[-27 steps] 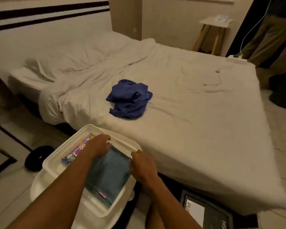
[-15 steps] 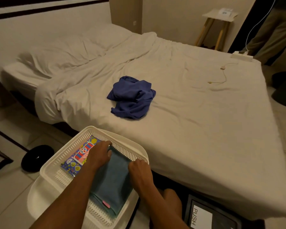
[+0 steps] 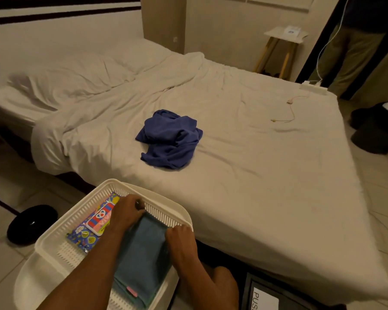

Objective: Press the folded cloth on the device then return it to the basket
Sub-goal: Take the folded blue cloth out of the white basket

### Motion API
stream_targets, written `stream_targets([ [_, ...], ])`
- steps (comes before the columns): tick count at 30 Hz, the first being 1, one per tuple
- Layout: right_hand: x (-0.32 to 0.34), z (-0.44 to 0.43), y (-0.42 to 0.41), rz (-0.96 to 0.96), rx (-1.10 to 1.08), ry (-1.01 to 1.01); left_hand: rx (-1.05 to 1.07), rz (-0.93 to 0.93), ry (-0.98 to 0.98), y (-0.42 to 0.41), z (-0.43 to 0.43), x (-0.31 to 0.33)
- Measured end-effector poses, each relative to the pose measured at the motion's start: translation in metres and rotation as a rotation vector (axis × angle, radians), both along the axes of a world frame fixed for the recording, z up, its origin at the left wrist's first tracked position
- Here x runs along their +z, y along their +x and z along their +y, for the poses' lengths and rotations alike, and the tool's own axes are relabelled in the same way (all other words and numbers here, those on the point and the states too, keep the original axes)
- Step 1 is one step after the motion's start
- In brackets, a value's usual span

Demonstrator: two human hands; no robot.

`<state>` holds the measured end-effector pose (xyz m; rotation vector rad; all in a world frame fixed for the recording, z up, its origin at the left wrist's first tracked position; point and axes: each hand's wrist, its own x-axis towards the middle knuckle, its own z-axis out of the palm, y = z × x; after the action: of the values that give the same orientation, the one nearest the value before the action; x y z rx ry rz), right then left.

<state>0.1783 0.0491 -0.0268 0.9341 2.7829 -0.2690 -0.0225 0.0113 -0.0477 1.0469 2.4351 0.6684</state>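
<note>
A white slatted basket (image 3: 166, 204) stands at the foot of the bed, low in the view. Inside it lies a folded blue-grey cloth (image 3: 141, 258) on a stack of folded cloth. My left hand (image 3: 127, 213) grips the cloth's far left corner. My right hand (image 3: 179, 240) grips its far right edge against the basket's rim. A colourful flat packet (image 3: 92, 227) lies in the basket to the left of the cloth. A crumpled dark blue garment (image 3: 169, 139) lies on the white bed (image 3: 267, 175).
A black round object (image 3: 30, 223) sits on the floor at left. A dark device with a "PUSH" label (image 3: 264, 298) lies on the floor at bottom right. A wooden side table (image 3: 280, 48), a person's legs (image 3: 349, 52) and a dark bag (image 3: 379, 128) stand beyond the bed.
The view has shifted slightly lower. Both hands remain on the folded cloth in the basket, pushed a little further toward its far rim.
</note>
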Motion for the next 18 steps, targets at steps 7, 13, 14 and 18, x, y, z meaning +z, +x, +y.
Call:
stream_targets([
  [7, -0.011, 0.004, -0.010, 0.149, -0.133, -0.040, -0.160, -0.069, -0.183, -0.001, -0.003, 0.019],
  [13, -0.018, 0.004, -0.005, 0.237, -0.239, -0.185, -0.280, 0.102, -0.310, -0.010, -0.013, 0.060],
  [14, -0.017, 0.004, -0.003, 0.224, -0.235, -0.203, -0.303, 0.144, -0.307, -0.007, -0.014, 0.072],
  [18, 0.003, 0.003, 0.005, 0.207, -0.203, -0.241, -0.376, 0.262, -0.300, 0.004, -0.020, 0.116],
])
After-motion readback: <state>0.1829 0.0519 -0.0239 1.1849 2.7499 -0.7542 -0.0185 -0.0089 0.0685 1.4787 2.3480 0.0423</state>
